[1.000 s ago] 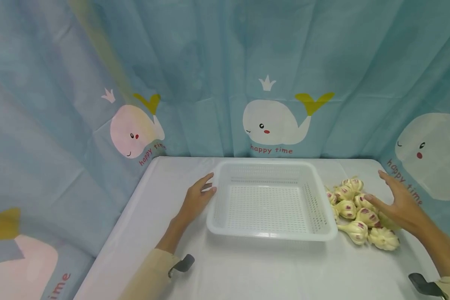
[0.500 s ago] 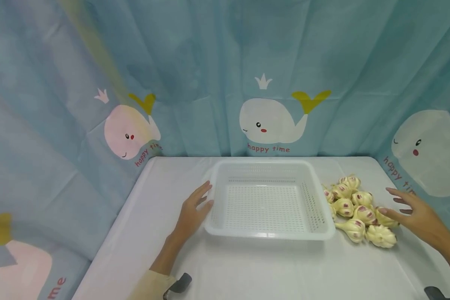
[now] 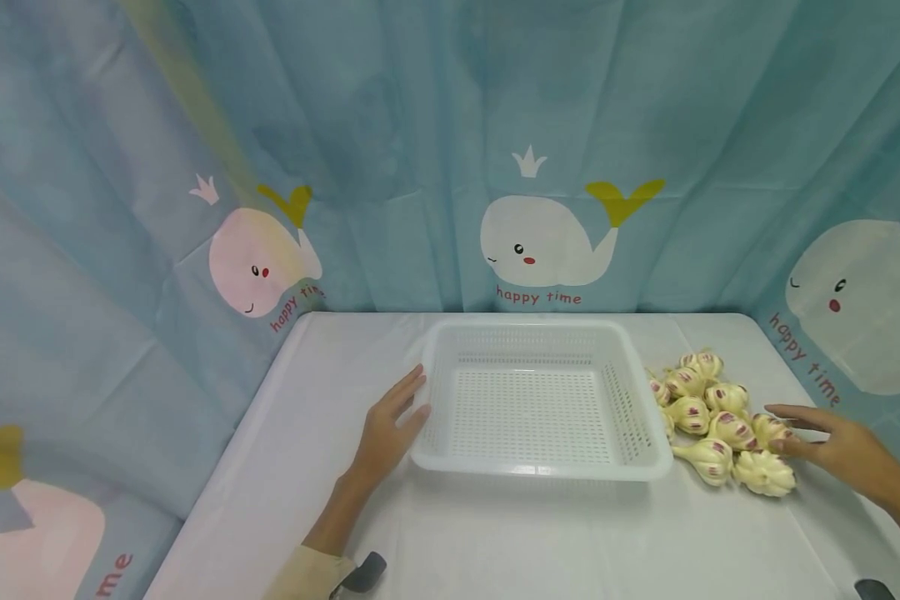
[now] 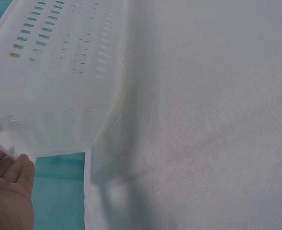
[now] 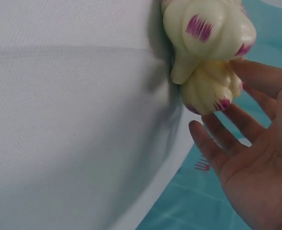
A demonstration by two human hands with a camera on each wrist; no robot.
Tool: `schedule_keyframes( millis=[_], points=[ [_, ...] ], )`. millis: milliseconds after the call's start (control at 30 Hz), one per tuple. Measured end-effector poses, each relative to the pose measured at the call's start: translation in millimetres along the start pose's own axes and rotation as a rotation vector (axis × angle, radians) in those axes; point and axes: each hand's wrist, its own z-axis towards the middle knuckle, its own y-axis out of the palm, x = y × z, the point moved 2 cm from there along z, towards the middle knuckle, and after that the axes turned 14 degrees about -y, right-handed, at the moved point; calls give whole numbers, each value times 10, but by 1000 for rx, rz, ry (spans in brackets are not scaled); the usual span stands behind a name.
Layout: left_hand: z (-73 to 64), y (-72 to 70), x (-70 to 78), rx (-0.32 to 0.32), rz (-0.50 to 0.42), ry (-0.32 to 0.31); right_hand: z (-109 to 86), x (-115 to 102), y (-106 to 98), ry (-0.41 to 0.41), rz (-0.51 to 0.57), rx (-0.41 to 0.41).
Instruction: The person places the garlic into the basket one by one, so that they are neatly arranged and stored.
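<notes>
A white perforated plastic basket (image 3: 540, 472) stands at the middle of the table with nothing in it. My left hand (image 3: 386, 429) is at its left side, fingertips and thumb right by the rim; the left wrist view shows the loosely bent fingers (image 4: 26, 175) beside the basket's wall (image 4: 59, 96). To the right of the basket lies a pile of garlic bulbs (image 3: 730, 431), pale with purple streaks. My right hand (image 3: 858, 458) reaches around the rightmost garlic bulb (image 5: 210, 88), thumb on one side and spread fingers on the other. Another garlic bulb (image 5: 210, 28) lies against it.
A white cloth covers the table (image 3: 525, 542). Behind and along the sides hangs a blue curtain (image 3: 390, 125) printed with whales. The pile's left bulbs sit close to the basket's right wall. The table's right edge runs near my right hand.
My right hand has come down from above the pile to the rightmost garlic bulb. My left hand has shifted slightly toward me along the basket's left side. The view has shifted a little.
</notes>
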Motion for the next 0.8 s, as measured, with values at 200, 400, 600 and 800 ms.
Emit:
schedule_keyframes(
  millis=[200, 400, 600, 800],
  points=[
    [-5, 19, 2, 17, 10, 16, -22, 43, 21, 22, -12, 0],
    [-9, 25, 13, 19, 16, 20, -29, 98, 24, 21, -22, -11],
    [-14, 23, 15, 16, 13, 11, -33, 119, 27, 23, -9, -38],
    [-20, 24, 4, 22, 17, -2, -22, 119, 19, 17, 11, -30]
  ],
)
